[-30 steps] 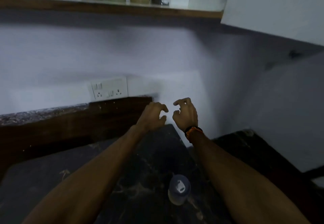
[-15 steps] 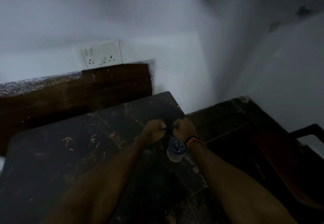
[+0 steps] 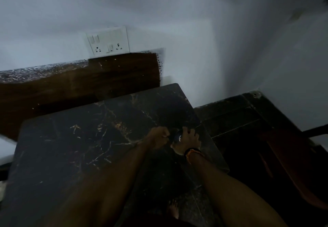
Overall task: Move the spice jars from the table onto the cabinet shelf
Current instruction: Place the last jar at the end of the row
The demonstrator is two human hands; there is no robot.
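A small spice jar with a dark lid (image 3: 177, 136) stands near the right edge of the black marble table (image 3: 71, 147). Only a sliver of it shows between my two hands. My left hand (image 3: 158, 138) is curled against the jar's left side. My right hand (image 3: 189, 140), with an orange band at the wrist, wraps the jar's right side, fingers over its top. The cabinet shelf is out of view.
A white switch and socket plate (image 3: 109, 43) sits on the wall above a dark wooden panel (image 3: 71, 88). A dark floor (image 3: 239, 120) and a reddish chair (image 3: 292, 164) lie right of the table. My bare foot (image 3: 173, 209) shows below.
My view dropped from the shelf down to the table. Both hands came down from the wall and closed around the jar.
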